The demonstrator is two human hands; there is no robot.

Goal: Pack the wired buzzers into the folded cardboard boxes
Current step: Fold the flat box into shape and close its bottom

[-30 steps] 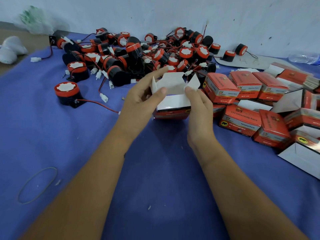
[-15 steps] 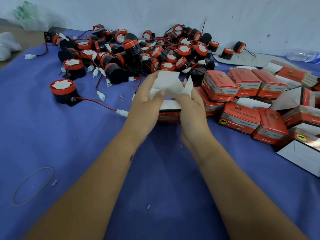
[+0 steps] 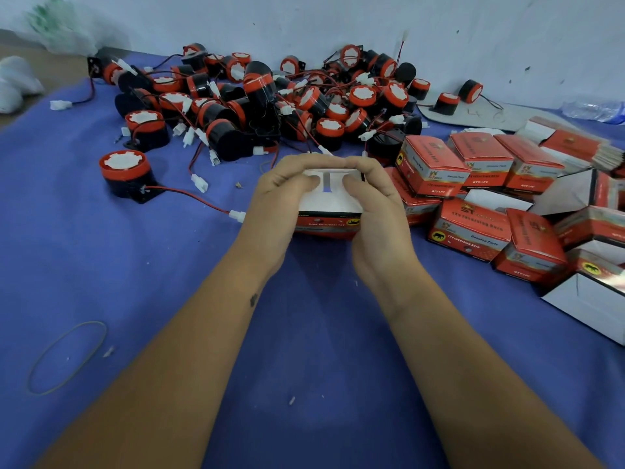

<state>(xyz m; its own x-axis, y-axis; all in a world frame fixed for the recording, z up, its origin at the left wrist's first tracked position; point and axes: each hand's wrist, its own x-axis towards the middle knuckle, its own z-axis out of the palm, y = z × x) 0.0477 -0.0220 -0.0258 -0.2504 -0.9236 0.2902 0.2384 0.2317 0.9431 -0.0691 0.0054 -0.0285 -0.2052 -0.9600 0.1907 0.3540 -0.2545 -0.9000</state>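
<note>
Head view: left hand (image 3: 280,198) and right hand (image 3: 373,204) close together, both clamped on one cardboard box (image 3: 329,211) held just above the blue cloth (image 3: 169,282). Fingers wrap over the far edge; both thumbs press two white flaps down onto the top, a narrow slit left between the flaps. Red printed side faces the person. Cannot tell whether a buzzer is inside; the contents are hidden.

Behind the hands, a large heap of wired buzzers (image 3: 270,96), black bodies with red caps, red-and-black leads and white plugs tangled through. One loose buzzer (image 3: 125,174) stands apart to the left, its lead running across the cloth toward the left hand. Two more sit on a pale board (image 3: 473,113) near the wall.

To the right, closed red boxes (image 3: 473,198) cluster together, touching. Beside them some open boxes (image 3: 588,299) show white insides, and a stack of flat ones lies at the far right.

A rubber band (image 3: 67,357) lies near left.

Judgement: about a dozen boxes look done, and the heap far outnumbers them, so the job is early. The step in hand seems to be closing flaps on this box
</note>
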